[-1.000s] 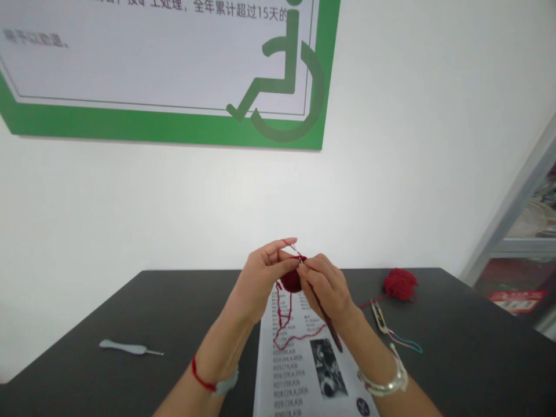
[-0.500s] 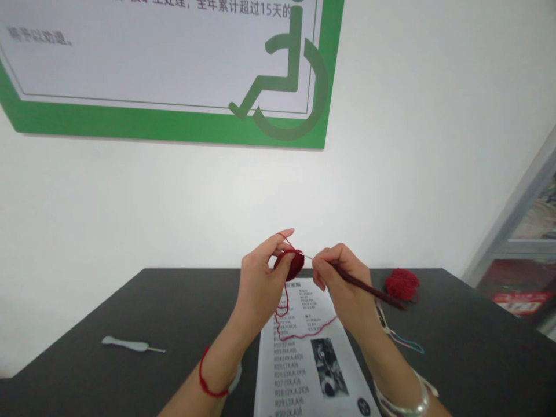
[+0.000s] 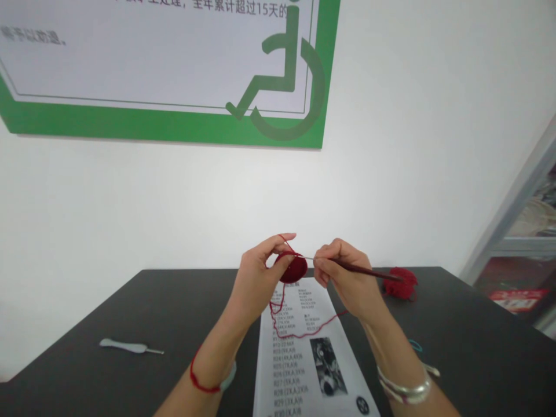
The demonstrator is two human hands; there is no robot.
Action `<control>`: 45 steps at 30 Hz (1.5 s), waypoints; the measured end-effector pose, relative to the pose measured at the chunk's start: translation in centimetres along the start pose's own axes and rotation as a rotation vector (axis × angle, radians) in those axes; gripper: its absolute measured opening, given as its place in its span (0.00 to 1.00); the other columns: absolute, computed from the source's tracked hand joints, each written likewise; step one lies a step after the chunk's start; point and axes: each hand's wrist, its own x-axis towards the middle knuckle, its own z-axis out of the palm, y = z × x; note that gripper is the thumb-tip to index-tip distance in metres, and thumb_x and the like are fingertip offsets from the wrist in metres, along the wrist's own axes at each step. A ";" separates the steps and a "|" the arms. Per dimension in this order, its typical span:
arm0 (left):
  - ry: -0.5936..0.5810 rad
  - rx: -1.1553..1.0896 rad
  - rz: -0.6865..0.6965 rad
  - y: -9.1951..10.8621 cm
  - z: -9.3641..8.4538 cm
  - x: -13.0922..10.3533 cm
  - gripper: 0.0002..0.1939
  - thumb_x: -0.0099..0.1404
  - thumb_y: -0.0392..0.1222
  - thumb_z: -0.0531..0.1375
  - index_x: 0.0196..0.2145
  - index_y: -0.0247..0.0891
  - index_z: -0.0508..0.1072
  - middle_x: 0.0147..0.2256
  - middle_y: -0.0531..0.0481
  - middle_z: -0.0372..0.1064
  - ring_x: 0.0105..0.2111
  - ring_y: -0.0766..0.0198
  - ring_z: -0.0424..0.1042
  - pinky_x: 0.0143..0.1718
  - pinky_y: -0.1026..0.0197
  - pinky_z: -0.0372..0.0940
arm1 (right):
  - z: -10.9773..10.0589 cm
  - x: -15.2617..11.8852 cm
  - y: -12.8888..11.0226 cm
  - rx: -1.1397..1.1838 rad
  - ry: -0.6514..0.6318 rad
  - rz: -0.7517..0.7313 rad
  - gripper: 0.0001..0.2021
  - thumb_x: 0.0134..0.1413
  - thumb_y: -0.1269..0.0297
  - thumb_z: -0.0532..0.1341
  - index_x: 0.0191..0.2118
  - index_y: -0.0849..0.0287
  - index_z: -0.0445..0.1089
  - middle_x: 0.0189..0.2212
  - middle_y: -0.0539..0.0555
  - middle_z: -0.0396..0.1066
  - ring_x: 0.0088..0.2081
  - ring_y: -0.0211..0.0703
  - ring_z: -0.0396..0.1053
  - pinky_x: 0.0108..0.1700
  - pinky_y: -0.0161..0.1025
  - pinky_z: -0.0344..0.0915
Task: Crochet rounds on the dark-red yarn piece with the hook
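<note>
My left hand (image 3: 263, 275) pinches a small dark red crochet piece (image 3: 296, 269) between thumb and fingers, with red yarn looped over its raised index finger. In my right hand (image 3: 345, 272) is a crochet hook (image 3: 365, 270) with a dark red handle, held like a pen. Its thin metal shaft points left and meets the upper edge of the piece; the tip is hidden there. A strand of red yarn (image 3: 299, 336) hangs from the work and curves over the printed sheet (image 3: 291, 370) below my hands.
On the black table (image 3: 195, 324), a ball of red yarn (image 3: 400, 284) lies at the back right and a pale-handled crochet hook (image 3: 130, 346) at the left. Partly behind my right forearm is a blue cord (image 3: 416, 345). A green-framed sign (image 3: 174, 124) hangs on the wall.
My right hand has turned so the hook lies flatter, its handle end now in front of the yarn ball. The crochet piece has tilted, showing a rounder face.
</note>
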 end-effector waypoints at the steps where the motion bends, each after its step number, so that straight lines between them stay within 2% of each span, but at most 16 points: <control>1: -0.015 -0.064 -0.024 0.0 0.0 0.0 0.08 0.57 0.30 0.60 0.32 0.38 0.77 0.29 0.52 0.73 0.39 0.61 0.71 0.46 0.58 0.63 | 0.2 0.2 0.2 0.092 -0.016 0.020 0.06 0.52 0.69 0.63 0.27 0.56 0.66 0.18 0.44 0.64 0.20 0.33 0.58 0.22 0.33 0.55; 4: -0.093 -0.281 -0.143 0.0 0.3 -0.2 0.15 0.55 0.31 0.63 0.42 0.37 0.76 0.26 0.54 0.70 0.30 0.65 0.71 0.38 0.60 0.65 | 0.6 0.4 0.7 0.183 -0.038 0.022 0.06 0.52 0.68 0.63 0.28 0.57 0.65 0.19 0.45 0.65 0.19 0.33 0.58 0.20 0.32 0.56; 6: -0.141 -0.420 -0.224 -0.2 0.7 -0.3 0.21 0.54 0.33 0.64 0.47 0.37 0.74 0.25 0.55 0.70 0.25 0.67 0.69 0.31 0.62 0.64 | 0.8 0.2 1.2 0.047 -0.012 -0.062 0.05 0.54 0.69 0.61 0.29 0.56 0.65 0.20 0.45 0.64 0.19 0.33 0.59 0.21 0.32 0.57; 8: -0.131 -0.518 -0.284 -0.5 1.1 -0.3 0.22 0.53 0.34 0.66 0.48 0.35 0.73 0.23 0.56 0.68 0.21 0.69 0.66 0.26 0.64 0.61 | 0.9 0.0 1.8 -0.235 0.034 -0.258 0.05 0.56 0.71 0.60 0.31 0.55 0.65 0.22 0.45 0.64 0.21 0.34 0.61 0.23 0.33 0.59; 11: -0.051 -0.604 -0.342 -0.6 1.6 -0.2 0.23 0.51 0.33 0.67 0.47 0.33 0.73 0.21 0.58 0.66 0.19 0.73 0.62 0.23 0.67 0.57 | 1.2 -0.1 2.8 -0.727 0.102 -0.678 0.07 0.56 0.75 0.58 0.33 0.55 0.64 0.25 0.48 0.66 0.26 0.37 0.64 0.26 0.35 0.62; 13: -0.052 -0.649 -0.365 -0.6 1.5 -0.1 0.22 0.51 0.34 0.67 0.46 0.33 0.74 0.22 0.58 0.66 0.20 0.74 0.62 0.23 0.68 0.56 | 1.5 -0.1 3.3 -0.877 0.141 -0.889 0.09 0.56 0.78 0.57 0.36 0.54 0.64 0.25 0.49 0.66 0.27 0.39 0.65 0.26 0.36 0.62; 14: -0.069 -0.673 -0.375 -0.5 1.4 -0.1 0.22 0.51 0.34 0.67 0.45 0.33 0.74 0.22 0.57 0.66 0.21 0.74 0.63 0.24 0.68 0.57 | 1.6 0.0 3.4 -0.871 0.147 -0.933 0.10 0.56 0.78 0.57 0.37 0.54 0.64 0.26 0.50 0.66 0.27 0.39 0.65 0.26 0.36 0.63; 16: -0.111 -0.714 -0.394 -0.4 0.9 0.0 0.20 0.51 0.34 0.68 0.44 0.34 0.76 0.23 0.57 0.67 0.22 0.74 0.64 0.25 0.69 0.57 | 1.8 0.0 3.2 -0.720 0.126 -0.866 0.09 0.57 0.77 0.57 0.37 0.53 0.64 0.28 0.50 0.67 0.27 0.38 0.66 0.26 0.35 0.64; 20: -0.122 -0.722 -0.386 -0.4 0.0 0.2 0.19 0.51 0.33 0.68 0.42 0.35 0.76 0.24 0.57 0.67 0.22 0.75 0.64 0.25 0.70 0.56 | 1.2 0.1 2.3 -0.215 0.016 -0.427 0.05 0.57 0.72 0.59 0.34 0.53 0.64 0.28 0.47 0.66 0.24 0.34 0.63 0.23 0.33 0.61; 23: -0.117 -0.675 -0.370 -0.4 -0.4 0.3 0.19 0.50 0.33 0.68 0.42 0.34 0.76 0.24 0.57 0.67 0.22 0.75 0.64 0.25 0.70 0.56 | 0.3 0.0 1.6 -0.052 -0.032 -0.264 0.05 0.55 0.72 0.61 0.32 0.54 0.66 0.27 0.46 0.65 0.22 0.33 0.60 0.22 0.32 0.58; 30: -0.198 -0.591 -0.368 -0.4 -1.0 0.6 0.18 0.50 0.34 0.68 0.40 0.33 0.75 0.23 0.57 0.67 0.20 0.75 0.61 0.22 0.70 0.53 | -0.7 -0.3 0.4 -0.081 -0.060 -0.181 0.08 0.53 0.76 0.62 0.31 0.54 0.68 0.28 0.46 0.67 0.24 0.32 0.59 0.24 0.32 0.55; 37: -0.296 -0.574 -0.405 -0.3 -1.5 0.6 0.16 0.50 0.34 0.68 0.39 0.33 0.77 0.23 0.56 0.66 0.20 0.75 0.61 0.22 0.69 0.51 | -1.3 -0.5 -0.7 -0.094 -0.130 -0.116 0.07 0.52 0.76 0.63 0.30 0.55 0.70 0.28 0.47 0.68 0.24 0.31 0.58 0.23 0.32 0.52; 45: -0.420 -0.566 -0.483 -0.6 -2.4 0.7 0.19 0.47 0.37 0.69 0.39 0.33 0.78 0.27 0.50 0.72 0.24 0.69 0.68 0.27 0.67 0.58 | -1.7 -0.4 -1.3 0.015 -0.191 -0.054 0.07 0.49 0.76 0.65 0.27 0.57 0.70 0.26 0.48 0.68 0.25 0.33 0.61 0.23 0.32 0.54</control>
